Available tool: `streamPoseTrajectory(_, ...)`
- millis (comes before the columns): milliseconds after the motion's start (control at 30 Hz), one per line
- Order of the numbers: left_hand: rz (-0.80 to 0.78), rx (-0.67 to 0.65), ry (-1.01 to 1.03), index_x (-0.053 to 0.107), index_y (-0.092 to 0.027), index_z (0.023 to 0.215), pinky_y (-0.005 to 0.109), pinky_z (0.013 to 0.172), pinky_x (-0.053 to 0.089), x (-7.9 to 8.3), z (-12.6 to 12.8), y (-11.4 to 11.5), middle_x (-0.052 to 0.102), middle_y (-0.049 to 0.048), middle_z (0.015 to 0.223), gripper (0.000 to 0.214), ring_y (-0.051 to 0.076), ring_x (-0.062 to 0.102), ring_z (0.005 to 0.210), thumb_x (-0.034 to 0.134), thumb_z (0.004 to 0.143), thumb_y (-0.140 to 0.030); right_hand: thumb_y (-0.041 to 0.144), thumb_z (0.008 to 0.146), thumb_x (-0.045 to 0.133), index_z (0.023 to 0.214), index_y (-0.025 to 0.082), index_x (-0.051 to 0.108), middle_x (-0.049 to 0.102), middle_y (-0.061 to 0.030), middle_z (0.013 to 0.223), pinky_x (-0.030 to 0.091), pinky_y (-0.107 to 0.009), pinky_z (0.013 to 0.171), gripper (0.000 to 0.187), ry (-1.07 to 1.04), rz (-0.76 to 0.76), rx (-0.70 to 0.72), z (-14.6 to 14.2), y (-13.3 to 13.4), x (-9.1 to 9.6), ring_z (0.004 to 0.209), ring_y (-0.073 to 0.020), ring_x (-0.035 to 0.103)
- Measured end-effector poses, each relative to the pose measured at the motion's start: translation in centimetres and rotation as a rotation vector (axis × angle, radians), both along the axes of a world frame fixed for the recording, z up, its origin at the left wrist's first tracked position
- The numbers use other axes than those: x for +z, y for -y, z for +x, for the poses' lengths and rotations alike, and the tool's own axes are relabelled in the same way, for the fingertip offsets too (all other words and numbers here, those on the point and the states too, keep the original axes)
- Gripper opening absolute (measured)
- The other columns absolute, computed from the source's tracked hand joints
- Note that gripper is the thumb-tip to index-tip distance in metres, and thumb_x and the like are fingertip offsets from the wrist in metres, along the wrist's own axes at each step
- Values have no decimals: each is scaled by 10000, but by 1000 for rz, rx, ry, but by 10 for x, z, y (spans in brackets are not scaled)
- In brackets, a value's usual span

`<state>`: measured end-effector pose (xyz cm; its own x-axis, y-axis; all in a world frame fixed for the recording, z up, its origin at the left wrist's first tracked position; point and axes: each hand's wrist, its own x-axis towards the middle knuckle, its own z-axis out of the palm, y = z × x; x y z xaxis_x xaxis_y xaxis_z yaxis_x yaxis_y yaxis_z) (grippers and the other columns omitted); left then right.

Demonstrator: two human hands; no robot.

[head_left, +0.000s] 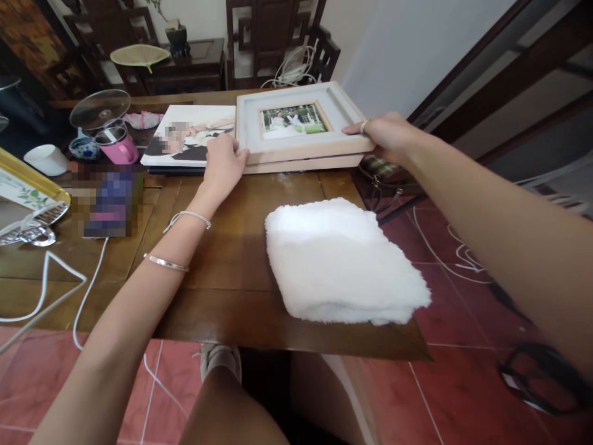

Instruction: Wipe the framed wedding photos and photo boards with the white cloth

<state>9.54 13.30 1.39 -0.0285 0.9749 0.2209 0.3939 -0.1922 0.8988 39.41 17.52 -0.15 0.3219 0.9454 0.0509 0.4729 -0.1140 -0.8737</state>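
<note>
A pale frame (290, 147) with a small gold-edged photo (285, 118) lies face up over 1 similar frame (301, 165).

Picture frame (296, 148) | left hand (224, 157) at near-left corner, grip hard to tell | right hand (386, 137) holding right edge | fluffy cloth (343, 262) on table (222, 247)

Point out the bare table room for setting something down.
The widest bare patch of tabletop lies between the left arm and the white fluffy cloth, with the picture frame behind. A narrower one sits between that arm and the white cable nearest it. The far left is crowded, around the pink mug and white cup.
</note>
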Motion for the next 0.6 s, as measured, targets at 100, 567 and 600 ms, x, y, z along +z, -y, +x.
streamPoseTrajectory(100, 66, 17, -60, 628, -210, 781, 331, 1072, 379, -2, -9, -3, 684, 100, 1046, 166, 273, 504, 1271, 683, 723, -65, 250, 848, 657, 1065, -112, 597, 648, -257, 1140, 495, -435, 827, 426, -34, -91, -5, 0, 6, 2, 1027, -289, 651)
streamPoseTrajectory(567, -185, 319, -158, 482, -193, 975, 503, 1148, -79, 14, -115, -11, 389, 65, 1469, 362, 384, -150, 1459, 739, 799, -377, 311, 1004, 532, 1215, 101, 590, 641, -116, 1178, 560, -425, 819, 303, -21, -32, 95, 10, -10, -31, 992, -219, 649)
streamPoseTrajectory(600, -205, 234, -46, 450, -196, 988, 499, 1144, -69, 13, -120, -16, 393, 73, 1468, 371, 363, -202, 1458, 732, 812, -361, 291, 997, 538, 1212, 81, 583, 650, -135, 1171, 554, -433, 826, 304, 34, 34, 105, 13, -11, -32, 1004, -230, 648)
